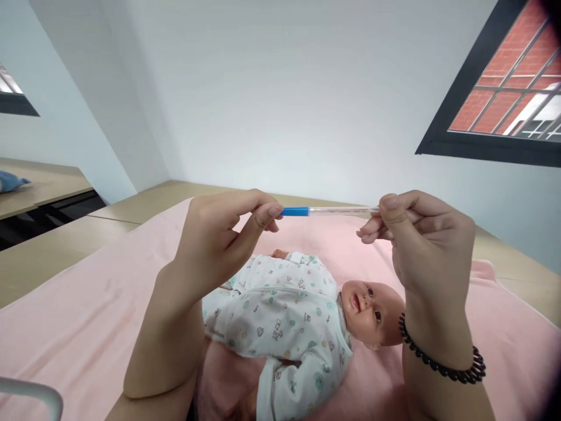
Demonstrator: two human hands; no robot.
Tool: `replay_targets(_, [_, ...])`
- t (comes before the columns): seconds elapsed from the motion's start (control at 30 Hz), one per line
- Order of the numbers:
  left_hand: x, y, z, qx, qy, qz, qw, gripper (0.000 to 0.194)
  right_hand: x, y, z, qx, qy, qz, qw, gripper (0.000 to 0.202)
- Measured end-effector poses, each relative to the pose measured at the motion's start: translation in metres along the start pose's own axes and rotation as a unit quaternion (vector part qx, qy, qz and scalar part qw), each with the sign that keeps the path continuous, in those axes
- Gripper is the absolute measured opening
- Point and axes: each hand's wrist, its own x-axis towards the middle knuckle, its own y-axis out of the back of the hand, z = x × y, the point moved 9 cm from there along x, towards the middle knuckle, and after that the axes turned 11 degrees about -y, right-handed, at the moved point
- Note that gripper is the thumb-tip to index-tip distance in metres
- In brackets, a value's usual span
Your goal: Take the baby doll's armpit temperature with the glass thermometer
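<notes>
A slim glass thermometer [344, 210] with a blue end is held level at chest height, above a baby doll [280, 316]. My left hand [228, 234] pinches the blue end between thumb and fingertips. At the clear end, my right hand [427, 245] grips the tip between thumb and index finger, the other fingers loosely curled. The doll lies on its back in a white patterned outfit, its head to the right under my right wrist. My left forearm hides part of its legs.
A pink blanket [87, 316] covers much of the wooden table [56, 251]. A grey curved bar [39, 389] shows at the lower left. The white wall [280, 105] rises behind, with a barred window [517, 88] at right. Something blue [11, 181] lies on another table at far left.
</notes>
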Motion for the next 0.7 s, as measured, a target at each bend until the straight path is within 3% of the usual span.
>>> replay_targets(0.1, [0.000,0.002,0.003,0.002,-0.022,0.009,1.000,0.025,-0.003,-0.003,-0.002,-0.009,0.000,-0.013,1.000,0.024])
replay_targets(0.27, [-0.009,0.004,-0.009,0.018,0.055,0.019,0.998,0.007,-0.007,-0.005,-0.007,-0.011,0.025,-0.021,0.999,0.013])
replay_targets(0.47, [-0.014,0.011,-0.008,-0.039,0.054,0.091,0.994,0.024,-0.009,-0.006,-0.012,-0.042,0.060,-0.005,0.997,0.011])
replay_targets(0.7, [-0.014,0.014,-0.009,-0.060,0.056,0.105,0.991,0.026,-0.016,-0.007,-0.019,-0.061,0.082,0.010,0.995,0.010])
